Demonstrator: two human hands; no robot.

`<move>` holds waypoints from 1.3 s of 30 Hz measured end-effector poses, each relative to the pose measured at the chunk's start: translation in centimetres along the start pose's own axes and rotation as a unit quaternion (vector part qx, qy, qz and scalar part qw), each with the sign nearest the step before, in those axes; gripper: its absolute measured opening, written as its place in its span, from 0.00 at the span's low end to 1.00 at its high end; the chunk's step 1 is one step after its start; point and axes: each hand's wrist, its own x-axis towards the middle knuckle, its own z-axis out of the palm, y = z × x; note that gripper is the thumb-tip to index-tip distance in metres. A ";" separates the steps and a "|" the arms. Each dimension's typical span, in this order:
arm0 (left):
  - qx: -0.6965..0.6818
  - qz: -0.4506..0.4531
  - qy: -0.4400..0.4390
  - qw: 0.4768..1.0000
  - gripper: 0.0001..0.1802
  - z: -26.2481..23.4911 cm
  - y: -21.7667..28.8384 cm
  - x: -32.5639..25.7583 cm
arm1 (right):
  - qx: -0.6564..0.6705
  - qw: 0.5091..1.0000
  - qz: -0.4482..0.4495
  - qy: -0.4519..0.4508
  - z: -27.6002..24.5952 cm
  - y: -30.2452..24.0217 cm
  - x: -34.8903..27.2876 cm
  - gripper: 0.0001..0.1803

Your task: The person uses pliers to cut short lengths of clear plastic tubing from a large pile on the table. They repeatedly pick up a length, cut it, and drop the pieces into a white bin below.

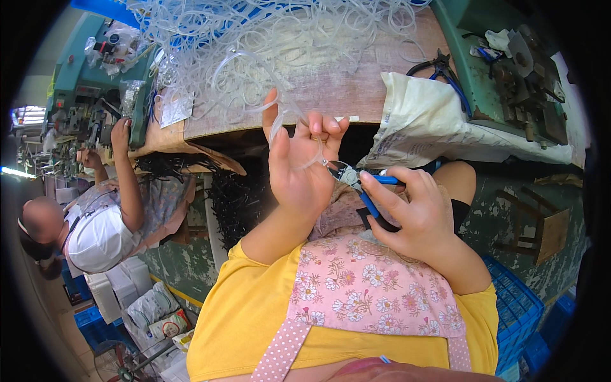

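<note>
A green, paint-scuffed floor (197,264) is showing below me in this cluttered workshop. Nearest, my floral apron (375,280) is covering my front. My right hand (410,207) is wrapping round the blue-handled cutting pliers (349,176), handles standing apart. The pliers' tips are pointing at my left palm, right by a thin piece of clear tubing; I can't tell whether they're touching it. My left hand (302,169) is facing palm up, middle fingers curling, with a clear tubing strand (280,113) running past the thumb; I can't tell how firmly I'm pinching.

I'm judging this tubing light, soft and springy, perhaps slick, unlikely to break but ready to twist. Close beside the pliers' tips seems the best hold, my fingertips clear of the blades.

Beyond, a tangled tubing heap (286,48) is covering the wooden table (366,89); another pair of pliers (440,63) is lying rightward, past a white sack (414,121).
</note>
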 end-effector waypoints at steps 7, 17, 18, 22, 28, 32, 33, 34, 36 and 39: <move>-0.009 0.008 -0.005 1.000 0.28 0.3 0.1 -0.5 | -0.025 1.000 -0.011 -0.008 -0.3 -0.5 0.1 0.37; -0.020 -0.074 0.022 0.997 0.29 1.1 0.9 -0.4 | -0.047 0.998 -0.031 0.009 0.6 0.5 -0.5 0.40; -0.035 -0.104 0.016 0.994 0.29 1.0 1.1 -0.3 | -0.063 0.997 -0.046 0.015 0.7 0.8 -0.5 0.40; -0.058 -0.215 0.006 0.975 0.28 0.7 2.0 0.3 | -0.089 0.989 -0.116 0.020 -0.2 2.7 -0.3 0.38; -0.089 -0.234 0.016 0.968 0.28 0.5 2.4 0.9 | 0.103 0.991 0.041 0.080 -1.2 2.2 -0.1 0.38; -0.087 -0.236 0.032 0.967 0.27 0.5 2.1 0.8 | 0.006 0.999 -0.043 0.013 -1.2 1.2 0.1 0.36; -0.083 -0.236 0.025 0.968 0.27 0.4 2.0 0.8 | 0.002 0.999 -0.041 0.005 -1.1 1.0 0.1 0.36; -0.080 -0.235 0.019 0.969 0.27 0.4 1.9 0.7 | -0.001 0.999 -0.039 -0.004 -1.1 0.9 0.0 0.36; -0.059 -0.242 0.009 0.969 0.27 0.3 1.9 0.6 | 0.002 0.999 -0.035 -0.021 -1.2 0.8 -0.1 0.35; -0.004 -0.263 -0.002 0.965 0.27 0.0 1.8 0.4 | 0.021 0.998 -0.021 -0.056 -1.7 0.8 -0.1 0.35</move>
